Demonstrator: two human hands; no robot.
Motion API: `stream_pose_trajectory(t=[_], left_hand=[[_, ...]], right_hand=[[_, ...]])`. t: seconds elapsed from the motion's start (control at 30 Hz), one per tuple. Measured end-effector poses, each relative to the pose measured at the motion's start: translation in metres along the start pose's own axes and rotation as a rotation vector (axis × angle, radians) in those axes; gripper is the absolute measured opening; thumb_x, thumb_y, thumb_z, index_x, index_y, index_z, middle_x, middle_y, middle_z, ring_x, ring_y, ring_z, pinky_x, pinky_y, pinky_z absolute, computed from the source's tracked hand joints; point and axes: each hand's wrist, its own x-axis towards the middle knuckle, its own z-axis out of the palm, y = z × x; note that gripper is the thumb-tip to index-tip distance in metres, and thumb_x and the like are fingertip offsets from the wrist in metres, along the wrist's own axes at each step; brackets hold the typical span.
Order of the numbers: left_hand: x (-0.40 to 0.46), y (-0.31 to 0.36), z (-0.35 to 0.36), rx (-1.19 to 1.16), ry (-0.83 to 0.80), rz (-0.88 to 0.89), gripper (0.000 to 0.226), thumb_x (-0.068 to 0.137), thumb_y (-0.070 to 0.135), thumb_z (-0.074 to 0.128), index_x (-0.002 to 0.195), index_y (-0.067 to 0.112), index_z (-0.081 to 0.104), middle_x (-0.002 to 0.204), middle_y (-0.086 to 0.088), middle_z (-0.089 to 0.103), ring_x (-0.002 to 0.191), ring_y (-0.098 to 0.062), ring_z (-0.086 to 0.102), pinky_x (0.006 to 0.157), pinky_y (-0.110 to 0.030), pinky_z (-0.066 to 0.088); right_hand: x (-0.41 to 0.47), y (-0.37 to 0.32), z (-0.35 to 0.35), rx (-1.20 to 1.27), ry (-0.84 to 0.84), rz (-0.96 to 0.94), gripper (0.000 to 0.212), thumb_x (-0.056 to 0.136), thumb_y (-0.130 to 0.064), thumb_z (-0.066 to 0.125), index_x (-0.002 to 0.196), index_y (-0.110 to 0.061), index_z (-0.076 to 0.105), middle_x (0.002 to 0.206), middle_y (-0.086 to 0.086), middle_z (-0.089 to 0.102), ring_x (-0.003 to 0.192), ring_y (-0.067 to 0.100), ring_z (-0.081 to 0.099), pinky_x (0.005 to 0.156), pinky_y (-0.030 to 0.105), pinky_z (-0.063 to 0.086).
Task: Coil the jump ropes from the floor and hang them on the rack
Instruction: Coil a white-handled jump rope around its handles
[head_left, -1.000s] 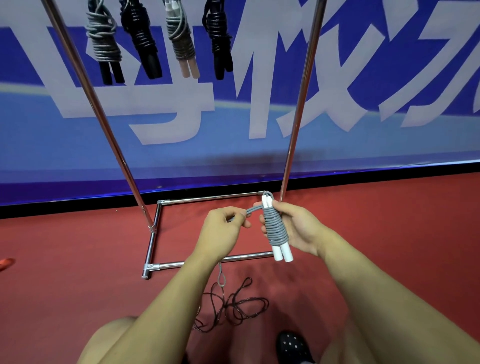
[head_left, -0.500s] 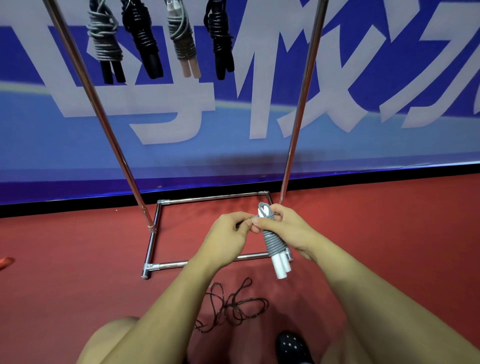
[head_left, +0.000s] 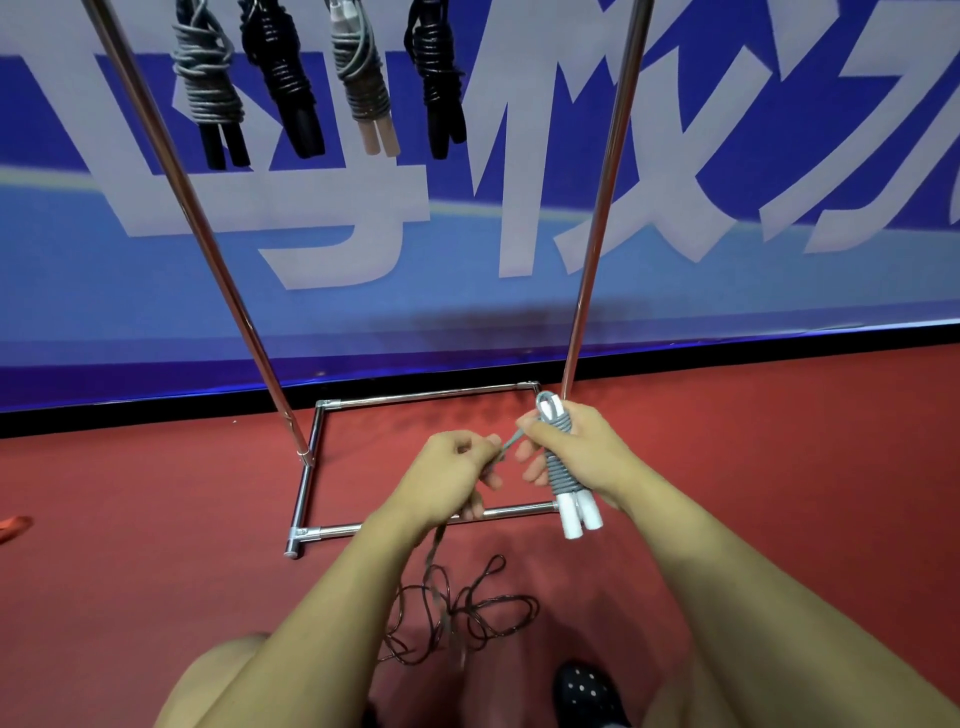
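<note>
Jump ropes: four hung, one nearly wrapped, one on the floor

Person's view, looking down at both hands in front of a chrome rack (head_left: 597, 228). The right hand (head_left: 587, 452) grips a grey jump rope (head_left: 561, 470), already wound round its white handles. The left hand (head_left: 452, 475) pinches the rope's last loose length, pulled taut between the hands. Four coiled ropes (head_left: 317, 78) hang from the rack above. A dark rope (head_left: 457, 613) lies tangled on the red floor (head_left: 753, 467) below. Likely remaining: secure and hang the grey rope, then coil and hang the dark one.
</note>
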Motion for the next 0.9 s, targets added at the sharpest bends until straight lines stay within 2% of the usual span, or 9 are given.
stream_pose_trajectory(t=[0.13,0.23,0.33,0.4,0.5,0.6,0.73,0.83,0.9], left_hand=[[-0.005,0.003,-0.001,-0.103,-0.294,-0.251,0.061,0.109,0.039,0.023,0.095,0.002,0.070,0.071,-0.016,0.071,0.041,-0.020,0.055,0.038,-0.022,0.038],[-0.007,0.003,0.003,-0.220,-0.375,-0.225,0.057,0.110,0.032,0.026,0.093,0.001,0.070,0.074,-0.016,0.073,0.043,-0.019,0.059,0.040,-0.022,0.043],[-0.003,0.004,0.003,-0.310,-0.274,-0.091,0.043,0.109,0.030,0.041,0.092,0.003,0.071,0.072,-0.011,0.073,0.043,-0.015,0.057,0.045,-0.021,0.044],[0.000,0.004,0.003,-0.354,-0.225,-0.046,0.034,0.105,0.026,0.050,0.094,0.003,0.071,0.075,-0.010,0.074,0.049,-0.012,0.062,0.050,-0.020,0.049],[0.002,0.000,0.003,-0.292,-0.130,-0.028,0.022,0.102,0.018,0.059,0.096,0.002,0.073,0.085,-0.010,0.078,0.060,-0.011,0.068,0.056,-0.018,0.054],[0.005,-0.003,-0.001,-0.180,-0.011,0.010,0.013,0.096,0.010,0.068,0.096,0.001,0.077,0.087,-0.011,0.079,0.064,-0.011,0.067,0.059,-0.018,0.054],[0.009,-0.005,-0.010,-0.181,0.137,0.048,0.005,0.086,0.006,0.079,0.091,0.008,0.081,0.083,-0.012,0.078,0.062,-0.011,0.062,0.065,-0.018,0.054],[0.011,-0.006,-0.014,-0.181,0.219,0.056,0.009,0.080,0.008,0.085,0.087,0.013,0.082,0.073,-0.009,0.075,0.061,-0.009,0.061,0.064,-0.018,0.052],[0.012,-0.007,-0.015,-0.194,0.248,0.057,0.010,0.079,0.009,0.086,0.086,0.015,0.082,0.070,-0.005,0.073,0.061,-0.009,0.059,0.063,-0.016,0.050]], right_hand=[[0.004,0.002,-0.009,0.096,0.133,-0.087,0.008,0.100,-0.013,0.065,0.097,-0.006,0.061,0.065,0.007,0.055,0.049,0.020,0.053,0.053,0.033,0.052],[0.009,0.002,-0.018,0.238,0.252,-0.115,0.010,0.100,-0.013,0.065,0.098,-0.005,0.058,0.063,0.005,0.051,0.050,0.022,0.049,0.057,0.036,0.050],[0.009,0.004,-0.025,0.279,0.261,-0.101,0.010,0.100,-0.015,0.065,0.098,-0.006,0.060,0.065,0.006,0.053,0.054,0.023,0.052,0.062,0.039,0.053],[0.006,0.005,-0.028,0.300,0.244,-0.080,0.011,0.100,-0.017,0.065,0.099,-0.007,0.062,0.070,0.010,0.061,0.059,0.025,0.061,0.066,0.041,0.059],[0.003,0.001,-0.031,0.266,0.247,-0.059,0.012,0.100,-0.019,0.065,0.100,-0.007,0.065,0.078,0.011,0.074,0.066,0.026,0.072,0.067,0.039,0.063],[0.002,0.000,-0.032,0.213,0.258,-0.071,0.016,0.099,-0.019,0.067,0.101,-0.004,0.062,0.069,0.007,0.066,0.054,0.021,0.057,0.054,0.033,0.056],[0.000,0.000,-0.030,0.215,0.199,-0.019,0.017,0.098,-0.022,0.068,0.095,-0.008,0.060,0.070,0.009,0.050,0.054,0.019,0.050,0.050,0.028,0.050],[0.004,-0.003,-0.030,0.383,0.093,0.103,0.031,0.102,-0.038,0.059,0.103,-0.007,0.064,0.072,0.009,0.054,0.061,0.023,0.053,0.061,0.033,0.051],[0.004,-0.006,-0.035,0.508,0.009,0.189,0.037,0.105,-0.036,0.044,0.112,-0.005,0.064,0.077,0.009,0.058,0.067,0.025,0.057,0.071,0.037,0.051]])
